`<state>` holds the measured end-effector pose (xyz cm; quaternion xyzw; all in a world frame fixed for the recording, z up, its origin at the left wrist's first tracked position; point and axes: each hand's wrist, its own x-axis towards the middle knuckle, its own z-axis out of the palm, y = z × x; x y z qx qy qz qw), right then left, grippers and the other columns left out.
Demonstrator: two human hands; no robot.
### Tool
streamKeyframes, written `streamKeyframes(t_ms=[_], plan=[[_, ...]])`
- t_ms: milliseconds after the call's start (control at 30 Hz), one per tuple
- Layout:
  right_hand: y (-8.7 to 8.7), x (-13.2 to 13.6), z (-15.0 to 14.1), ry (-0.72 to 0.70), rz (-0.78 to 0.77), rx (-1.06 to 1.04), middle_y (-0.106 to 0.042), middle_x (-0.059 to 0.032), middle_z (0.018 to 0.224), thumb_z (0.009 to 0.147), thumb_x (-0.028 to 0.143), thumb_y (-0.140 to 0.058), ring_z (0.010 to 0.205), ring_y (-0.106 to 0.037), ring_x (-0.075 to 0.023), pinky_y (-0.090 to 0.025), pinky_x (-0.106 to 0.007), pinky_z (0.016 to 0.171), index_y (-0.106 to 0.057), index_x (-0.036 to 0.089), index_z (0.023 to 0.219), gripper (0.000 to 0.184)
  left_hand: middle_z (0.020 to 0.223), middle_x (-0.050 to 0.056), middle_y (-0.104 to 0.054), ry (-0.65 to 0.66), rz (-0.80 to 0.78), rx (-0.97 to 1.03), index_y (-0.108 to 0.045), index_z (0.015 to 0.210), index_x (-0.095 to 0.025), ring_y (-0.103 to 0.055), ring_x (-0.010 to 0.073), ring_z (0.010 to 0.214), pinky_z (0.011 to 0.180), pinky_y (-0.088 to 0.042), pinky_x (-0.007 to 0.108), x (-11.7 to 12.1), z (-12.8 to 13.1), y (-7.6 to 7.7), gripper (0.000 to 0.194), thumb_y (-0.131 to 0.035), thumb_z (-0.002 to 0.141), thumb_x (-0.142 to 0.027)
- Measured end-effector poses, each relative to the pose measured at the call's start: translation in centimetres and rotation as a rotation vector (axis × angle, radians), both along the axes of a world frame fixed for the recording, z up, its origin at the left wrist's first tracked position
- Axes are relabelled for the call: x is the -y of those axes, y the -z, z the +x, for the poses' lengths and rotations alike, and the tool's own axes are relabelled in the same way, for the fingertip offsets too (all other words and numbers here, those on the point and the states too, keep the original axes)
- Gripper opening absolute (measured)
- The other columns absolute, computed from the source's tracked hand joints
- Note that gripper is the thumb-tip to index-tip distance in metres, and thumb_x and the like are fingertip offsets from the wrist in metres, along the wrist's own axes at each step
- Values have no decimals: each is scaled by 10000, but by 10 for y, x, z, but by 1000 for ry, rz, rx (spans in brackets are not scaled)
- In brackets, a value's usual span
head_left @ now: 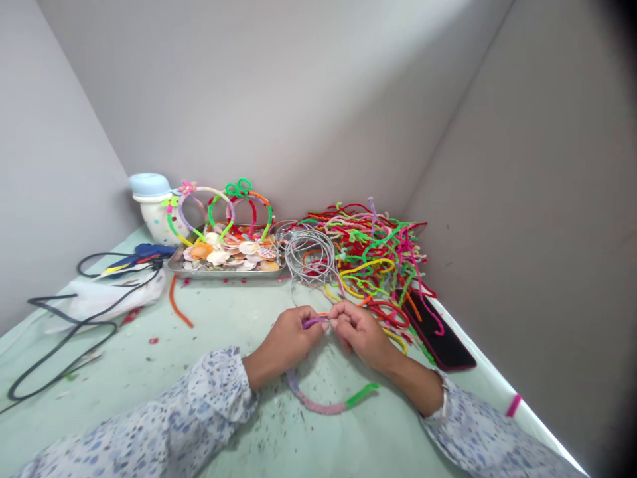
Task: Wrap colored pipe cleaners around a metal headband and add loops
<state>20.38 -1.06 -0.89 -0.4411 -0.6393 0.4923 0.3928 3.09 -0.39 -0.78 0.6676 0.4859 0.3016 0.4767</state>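
My left hand [291, 342] is closed around a wire band wrapped in fuzzy pipe cleaner [323, 406]. Its purple part shows at my fingertips, and its lower curve runs lilac, pink and green below my hands. Close against it, my right hand [361, 330] pinches with thumb and forefinger. A short orange pipe cleaner [322, 315] runs into that pinch at the band's end. The fingers partly hide where the two meet. Just beyond my hands lies a coil of grey wire hoops [311, 255].
A heap of coloured pipe cleaners [373, 239] lies at the back right, partly over a dark phone [440, 332]. Behind, a metal tray [226, 273] holds shells, with finished headbands [233, 216] standing in it. At left are a white bottle [162, 216] and black cable [74, 325].
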Motion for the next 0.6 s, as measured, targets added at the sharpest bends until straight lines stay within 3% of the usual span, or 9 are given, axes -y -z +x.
streamKeyframes(t_ms=[267, 600], plan=[[1, -1, 1, 9, 41, 24, -419, 98, 464, 853, 299, -504, 399, -364, -82, -305, -201, 426, -498, 199, 818, 106, 586, -9, -594, 66, -175, 239, -581, 676, -138, -435, 58, 374, 395, -289, 196, -6, -2, -4, 289, -545, 787, -402], [6, -1, 1, 1, 82, 51, -469, 90, 500, 880, 292, -510, 435, -417, -83, -332, -199, 453, -497, 202, 853, 95, 597, 21, -634, -1, -295, 353, -596, 660, -118, -475, 55, 356, 378, -289, 190, -6, -1, -11, 289, -515, 791, -362]])
